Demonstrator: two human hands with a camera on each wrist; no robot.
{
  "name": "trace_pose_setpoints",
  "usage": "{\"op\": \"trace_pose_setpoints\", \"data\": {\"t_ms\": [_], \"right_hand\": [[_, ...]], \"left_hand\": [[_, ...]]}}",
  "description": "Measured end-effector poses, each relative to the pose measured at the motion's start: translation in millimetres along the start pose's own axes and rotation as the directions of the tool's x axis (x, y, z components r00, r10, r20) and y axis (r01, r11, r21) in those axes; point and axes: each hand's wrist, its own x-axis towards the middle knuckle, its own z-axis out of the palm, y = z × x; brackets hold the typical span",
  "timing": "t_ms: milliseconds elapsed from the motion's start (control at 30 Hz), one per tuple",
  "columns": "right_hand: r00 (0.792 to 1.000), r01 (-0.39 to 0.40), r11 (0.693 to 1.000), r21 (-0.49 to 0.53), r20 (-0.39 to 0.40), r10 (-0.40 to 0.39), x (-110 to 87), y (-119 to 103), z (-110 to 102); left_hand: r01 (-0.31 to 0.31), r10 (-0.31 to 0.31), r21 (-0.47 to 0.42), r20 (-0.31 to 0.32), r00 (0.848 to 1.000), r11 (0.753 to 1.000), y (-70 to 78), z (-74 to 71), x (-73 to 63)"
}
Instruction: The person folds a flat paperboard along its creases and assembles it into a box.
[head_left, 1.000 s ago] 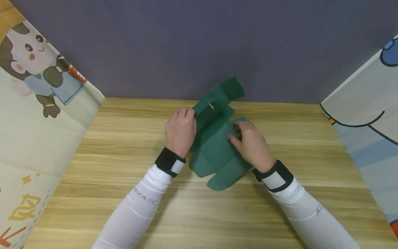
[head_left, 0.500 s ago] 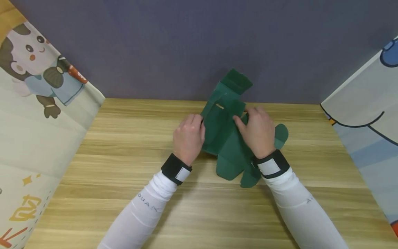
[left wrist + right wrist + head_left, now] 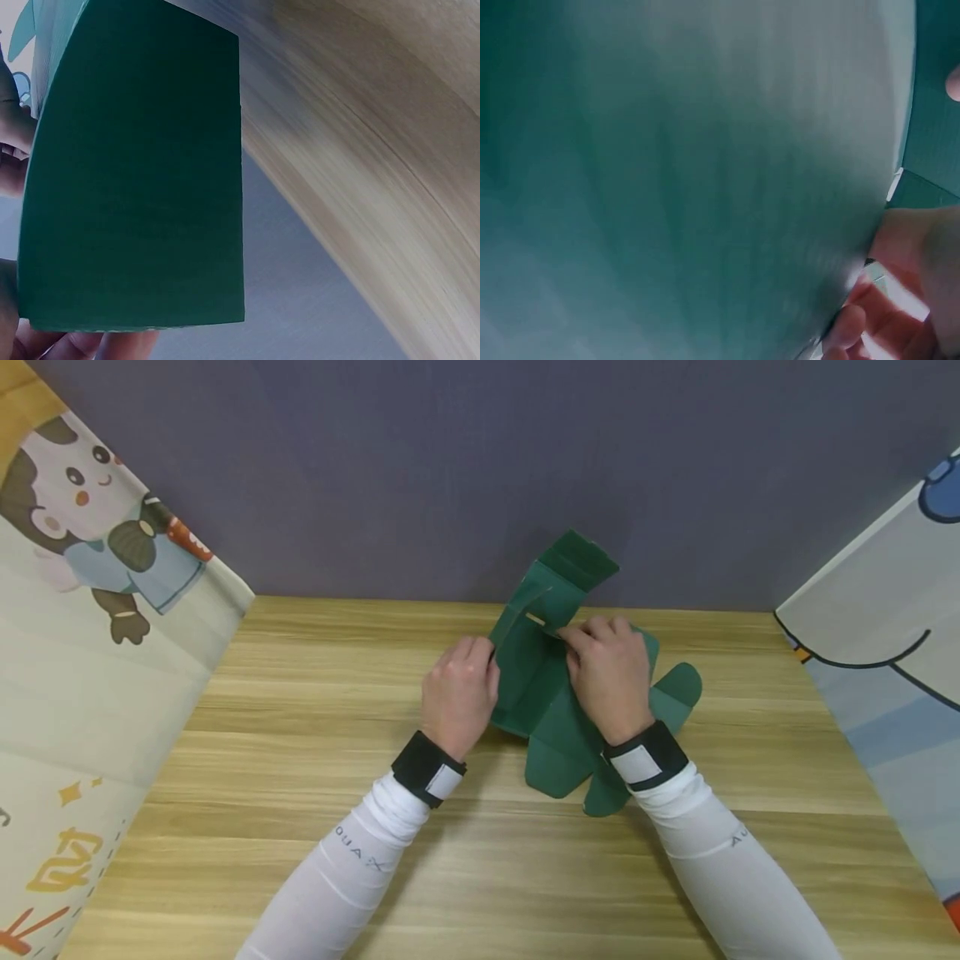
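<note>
A green cardboard box (image 3: 525,681), partly folded up, stands tilted near the back of the table. Its left wall and far end are raised, and a small slot (image 3: 535,619) shows in the far end. My left hand (image 3: 459,689) grips the left wall's edge; in the left wrist view its fingers (image 3: 79,346) show below a green panel (image 3: 142,180). With thumb and fingertips, my right hand (image 3: 611,681) pinches a flap beside the slot. Another green panel (image 3: 667,187) fills most of the right wrist view, partly hiding the right hand (image 3: 892,315).
Loose flaps (image 3: 557,768) of the box spread toward the front, and a rounded tab (image 3: 678,683) sticks out to the right. The wood-grain table (image 3: 300,693) meets a dark wall (image 3: 480,477) behind. Printed cloths (image 3: 127,577) hang at both sides.
The box has shifted right and its loose panel has turned. My left hand moved slightly right with it. My right hand went from the loose panel to the flap by the slot.
</note>
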Motion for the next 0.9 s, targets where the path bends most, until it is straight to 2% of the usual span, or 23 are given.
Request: {"op": "trace_pose_setpoints", "data": {"t_ms": [267, 533, 733, 900], "right_hand": [[0.997, 0.067, 0.998, -0.013, 0.035, -0.066, -3.5, 1, -3], [0.991, 0.136, 0.99, -0.038, 0.01, -0.136, -1.7, 6, 0], [0.988, 0.149, 0.987, -0.06, -0.019, -0.151, 3.6, 10, 4], [0.99, 0.139, 0.989, -0.057, -0.003, -0.139, 8.8, 11, 4]], "left_hand": [[-0.003, 0.003, -0.01, -0.007, 1.0, 1.0, 0.4, 0.2, 0.5], [0.014, -0.014, -0.005, -0.005, 1.0, 1.0, 1.4, 2.0, 3.3], [0.023, -0.023, 0.003, -0.01, 1.0, 1.0, 2.5, 4.2, 7.9], [0.031, -0.031, 0.021, -0.016, 0.999, 0.999, 2.7, 6.8, 11.2]]}}
